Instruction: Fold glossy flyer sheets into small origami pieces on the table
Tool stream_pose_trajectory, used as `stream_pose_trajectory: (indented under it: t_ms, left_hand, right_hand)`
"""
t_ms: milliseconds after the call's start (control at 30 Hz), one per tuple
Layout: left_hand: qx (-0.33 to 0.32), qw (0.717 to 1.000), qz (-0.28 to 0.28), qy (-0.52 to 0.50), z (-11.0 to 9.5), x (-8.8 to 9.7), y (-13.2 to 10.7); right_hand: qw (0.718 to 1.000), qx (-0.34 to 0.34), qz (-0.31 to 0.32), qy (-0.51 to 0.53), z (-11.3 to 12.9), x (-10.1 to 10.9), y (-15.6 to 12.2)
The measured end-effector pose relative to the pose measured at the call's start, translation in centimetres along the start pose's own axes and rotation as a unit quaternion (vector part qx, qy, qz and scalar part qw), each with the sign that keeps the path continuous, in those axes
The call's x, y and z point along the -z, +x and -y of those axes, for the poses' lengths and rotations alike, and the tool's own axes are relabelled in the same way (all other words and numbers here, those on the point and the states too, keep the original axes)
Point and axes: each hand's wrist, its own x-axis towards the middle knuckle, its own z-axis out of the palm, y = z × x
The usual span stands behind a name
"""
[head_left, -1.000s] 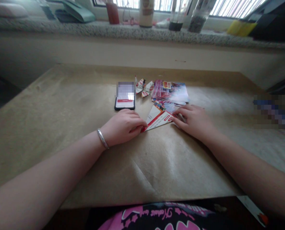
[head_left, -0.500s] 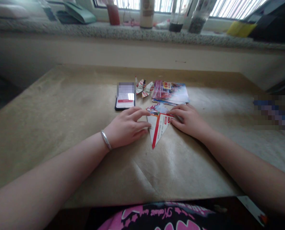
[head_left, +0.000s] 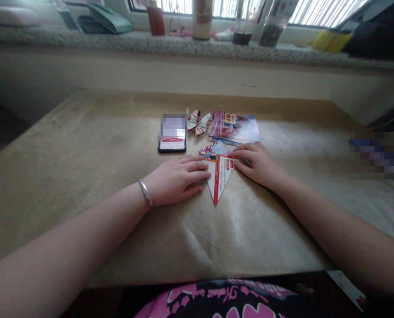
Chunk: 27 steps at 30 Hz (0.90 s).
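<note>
A folded sheet of printed paper (head_left: pixel 224 176), kite-shaped with a red stripe down its middle, lies on the table with its sharp point towards me. My left hand (head_left: pixel 180 179), with a silver bangle at the wrist, rests flat with fingers stretched, their tips over the paper's left edge. At the right corner, the thumb and fingers of my right hand (head_left: pixel 255 162) close on the paper's edge. The fingertips partly cover that corner. Printed picture colours show on the paper's upper part, between both hands.
Behind the paper are a phone (head_left: pixel 172 143), folded paper figures (head_left: pixel 202 123) and a stack of glossy printed sheets (head_left: pixel 240 128). Bottles (head_left: pixel 202 20) and other items line the stone windowsill (head_left: pixel 170 44). A blurred-out object (head_left: pixel 379 157) lies at the table's right side.
The paper has turned slightly, its near point shifting right. My left fingers have flattened and reach further onto its left side. My right hand has moved slightly left with the corner.
</note>
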Motion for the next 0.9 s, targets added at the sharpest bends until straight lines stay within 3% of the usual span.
stream_pose_trajectory:
  t_ms: [300,533,900]
  left_hand:
    - [0.008,1.0,0.026,-0.005,0.0,-0.1,0.1]
    - [0.017,0.999,0.026,-0.016,-0.2,-0.2,0.1]
    - [0.009,0.999,0.027,-0.015,0.0,-0.3,0.3]
  right_hand:
    - [0.987,-0.064,-0.031,0.146,0.0,0.6,0.1]
    - [0.971,-0.115,-0.014,0.21,-0.1,1.5,-0.4]
    - [0.994,0.036,0.069,0.072,-0.5,1.7,-0.7]
